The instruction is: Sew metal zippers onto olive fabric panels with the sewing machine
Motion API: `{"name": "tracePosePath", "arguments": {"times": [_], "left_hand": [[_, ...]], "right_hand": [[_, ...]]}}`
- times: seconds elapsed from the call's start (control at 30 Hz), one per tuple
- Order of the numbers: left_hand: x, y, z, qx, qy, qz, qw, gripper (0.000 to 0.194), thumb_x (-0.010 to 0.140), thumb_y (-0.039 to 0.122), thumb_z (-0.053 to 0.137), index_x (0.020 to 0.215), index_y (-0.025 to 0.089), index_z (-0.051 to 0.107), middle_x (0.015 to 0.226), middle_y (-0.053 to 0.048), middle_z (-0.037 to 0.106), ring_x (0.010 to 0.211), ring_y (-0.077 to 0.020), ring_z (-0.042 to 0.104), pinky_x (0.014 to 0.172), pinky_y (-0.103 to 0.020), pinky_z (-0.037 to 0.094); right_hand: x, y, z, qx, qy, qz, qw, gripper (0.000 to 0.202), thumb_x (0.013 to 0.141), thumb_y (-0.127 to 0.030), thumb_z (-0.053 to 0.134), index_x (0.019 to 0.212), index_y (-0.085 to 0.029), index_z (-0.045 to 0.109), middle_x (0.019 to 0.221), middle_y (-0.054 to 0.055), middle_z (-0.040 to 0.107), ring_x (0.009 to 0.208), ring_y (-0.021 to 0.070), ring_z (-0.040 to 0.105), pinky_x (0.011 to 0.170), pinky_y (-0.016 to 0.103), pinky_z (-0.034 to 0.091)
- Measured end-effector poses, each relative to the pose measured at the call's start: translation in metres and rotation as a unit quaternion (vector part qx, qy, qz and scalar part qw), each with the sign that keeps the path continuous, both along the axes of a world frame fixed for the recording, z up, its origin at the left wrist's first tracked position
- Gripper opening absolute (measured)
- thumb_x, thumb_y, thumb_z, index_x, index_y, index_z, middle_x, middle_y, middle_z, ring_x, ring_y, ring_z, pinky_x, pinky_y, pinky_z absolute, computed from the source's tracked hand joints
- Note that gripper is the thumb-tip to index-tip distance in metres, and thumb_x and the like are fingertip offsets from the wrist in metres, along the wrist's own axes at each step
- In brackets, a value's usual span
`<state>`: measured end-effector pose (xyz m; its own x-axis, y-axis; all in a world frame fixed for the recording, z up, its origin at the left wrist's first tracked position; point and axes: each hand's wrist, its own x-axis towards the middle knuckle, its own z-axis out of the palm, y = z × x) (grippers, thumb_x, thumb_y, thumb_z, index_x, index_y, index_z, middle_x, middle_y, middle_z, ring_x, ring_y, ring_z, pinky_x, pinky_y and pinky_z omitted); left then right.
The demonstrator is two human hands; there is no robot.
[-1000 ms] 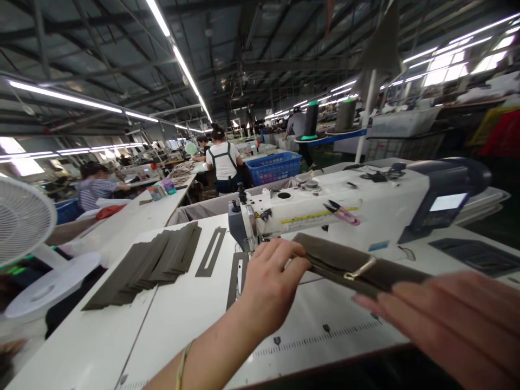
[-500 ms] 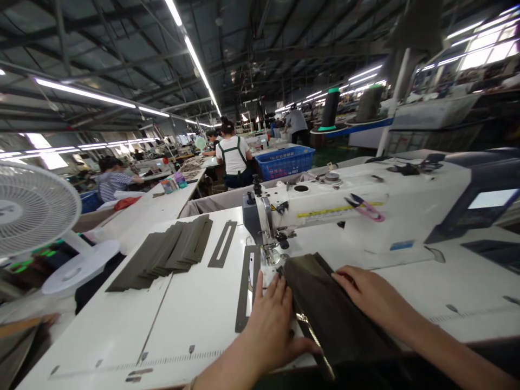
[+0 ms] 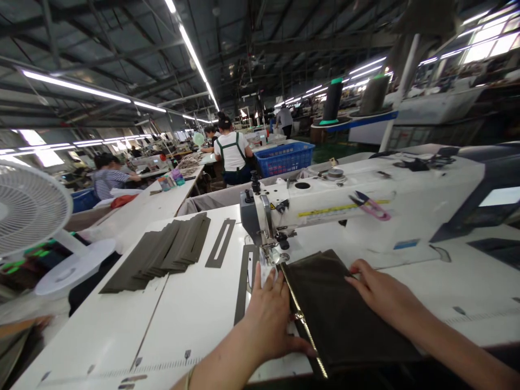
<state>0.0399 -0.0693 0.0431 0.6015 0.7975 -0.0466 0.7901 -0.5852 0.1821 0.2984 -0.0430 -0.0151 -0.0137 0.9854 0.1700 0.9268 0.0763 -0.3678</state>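
Note:
My left hand (image 3: 270, 319) lies with fingers stretched out just in front of the presser foot (image 3: 280, 259). Its thumb rests on the gold-toothed zipper (image 3: 309, 330) along the left edge of a dark fabric panel (image 3: 345, 319). Between thumb and fingers, my right hand (image 3: 379, 292) pinches the panel's far right edge. The panel lies fairly flat beside the needle of the white sewing machine (image 3: 365, 200). A grey-brown slotted frame piece (image 3: 241, 292) lies left of the foot, partly behind my left hand.
Another slotted frame piece (image 3: 221, 244) and a fanned pile of grey-brown pieces (image 3: 158, 254) lie on the table's left. Beyond are a white fan (image 3: 32, 211) and a blue crate (image 3: 284, 160). Pink-handled thread snips (image 3: 371, 207) rest against the machine arm. Several people work farther back.
The fabric panel has spread flatter and wider, and its zipper now shows up to the foot. My right hand has moved slightly right with the edge. My left hand stays near the foot.

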Motion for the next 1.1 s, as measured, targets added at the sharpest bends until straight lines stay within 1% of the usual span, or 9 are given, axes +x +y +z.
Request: {"name": "tracePosePath", "arguments": {"times": [0.1, 0.2, 0.3, 0.43, 0.53, 0.63, 0.73, 0.83, 1.1], "left_hand": [[0.0, 0.004, -0.002, -0.015, 0.014, 0.0, 1.0, 0.108, 0.06, 0.074, 0.058, 0.137, 0.005, 0.027, 0.142, -0.024, 0.026, 0.133, -0.0382, 0.019, 0.107, -0.059, -0.003], [0.001, 0.006, -0.003, -0.024, 0.03, 0.001, 0.999, 0.109, 0.06, 0.074, 0.058, 0.136, 0.003, 0.028, 0.141, -0.025, 0.026, 0.133, -0.0387, 0.017, 0.107, -0.058, -0.003], [0.0, 0.005, -0.004, -0.018, 0.026, 0.001, 0.999, 0.107, 0.061, 0.074, 0.056, 0.136, 0.003, 0.028, 0.141, -0.025, 0.026, 0.133, -0.0385, 0.018, 0.108, -0.058, -0.002], [-0.001, 0.006, -0.004, -0.02, 0.031, 0.002, 0.999, 0.107, 0.061, 0.075, 0.055, 0.137, 0.005, 0.028, 0.143, -0.023, 0.025, 0.133, -0.0392, 0.018, 0.107, -0.06, 0.0], [-0.002, 0.006, -0.006, -0.024, 0.021, 0.001, 0.999, 0.108, 0.061, 0.075, 0.055, 0.137, 0.006, 0.025, 0.142, -0.024, 0.026, 0.133, -0.039, 0.018, 0.106, -0.06, 0.0], [-0.004, 0.002, -0.011, -0.017, -0.017, -0.006, 1.0, 0.104, 0.06, 0.072, 0.06, 0.137, 0.01, 0.026, 0.143, -0.023, 0.027, 0.132, -0.0384, 0.02, 0.106, -0.061, 0.002], [-0.006, -0.007, -0.015, 0.011, -0.057, 0.022, 0.998, 0.059, 0.07, 0.051, 0.068, 0.119, 0.022, 0.05, 0.135, -0.012, 0.041, 0.128, -0.0315, 0.033, 0.107, -0.056, 0.011], [-0.005, -0.014, -0.014, 0.029, -0.079, 0.095, 0.992, 0.013, 0.076, 0.025, 0.066, 0.088, 0.022, 0.061, 0.11, -0.005, 0.055, 0.109, -0.0229, 0.049, 0.099, -0.044, 0.031], [0.007, -0.026, -0.013, -0.047, -0.089, 0.08, 0.992, 0.01, 0.073, 0.023, 0.069, 0.075, 0.019, 0.059, 0.078, 0.001, 0.064, 0.08, -0.019, 0.059, 0.081, -0.034, 0.042]], "right_hand": [[-0.022, -0.005, 0.018, 0.152, -0.083, 0.012, 0.985, 0.036, 0.087, -0.034, 0.037, 0.11, -0.009, 0.05, 0.094, 0.02, 0.064, 0.087, 0.0341, 0.061, 0.073, 0.047, 0.046], [-0.053, -0.008, 0.02, 0.248, -0.104, 0.155, 0.951, 0.042, 0.09, -0.028, 0.032, 0.126, -0.009, 0.044, 0.13, 0.018, 0.049, 0.121, 0.0293, 0.042, 0.1, 0.049, 0.031], [-0.062, -0.005, -0.008, 0.191, -0.103, 0.246, 0.945, 0.051, 0.091, -0.04, 0.034, 0.135, -0.015, 0.037, 0.137, 0.011, 0.042, 0.128, 0.0245, 0.034, 0.104, 0.05, 0.026], [-0.037, 0.003, -0.04, 0.102, -0.084, 0.17, 0.977, 0.062, 0.088, -0.053, 0.033, 0.138, -0.016, 0.032, 0.142, 0.011, 0.034, 0.131, 0.0247, 0.027, 0.106, 0.051, 0.023], [-0.026, 0.005, -0.032, 0.122, -0.1, 0.093, 0.983, 0.065, 0.087, -0.053, 0.031, 0.133, -0.008, 0.039, 0.138, 0.018, 0.037, 0.13, 0.0301, 0.029, 0.104, 0.057, 0.02], [-0.042, -0.002, -0.016, 0.166, -0.109, 0.157, 0.967, 0.053, 0.091, -0.038, 0.03, 0.134, -0.007, 0.037, 0.142, 0.016, 0.032, 0.132, 0.0268, 0.023, 0.106, 0.053, 0.019], [-0.066, -0.012, -0.014, 0.154, -0.097, 0.274, 0.945, 0.047, 0.093, -0.027, 0.029, 0.137, -0.014, 0.032, 0.143, 0.01, 0.031, 0.133, 0.021, 0.024, 0.106, 0.046, 0.025], [-0.077, -0.016, -0.024, 0.136, -0.083, 0.281, 0.946, 0.046, 0.093, -0.027, 0.031, 0.136, -0.014, 0.034, 0.142, 0.01, 0.032, 0.132, 0.0224, 0.026, 0.106, 0.049, 0.026], [-0.073, -0.012, -0.028, 0.13, -0.088, 0.276, 0.948, 0.045, 0.092, -0.029, 0.031, 0.134, -0.013, 0.038, 0.141, 0.01, 0.033, 0.13, 0.024, 0.03, 0.103, 0.051, 0.029]]}}
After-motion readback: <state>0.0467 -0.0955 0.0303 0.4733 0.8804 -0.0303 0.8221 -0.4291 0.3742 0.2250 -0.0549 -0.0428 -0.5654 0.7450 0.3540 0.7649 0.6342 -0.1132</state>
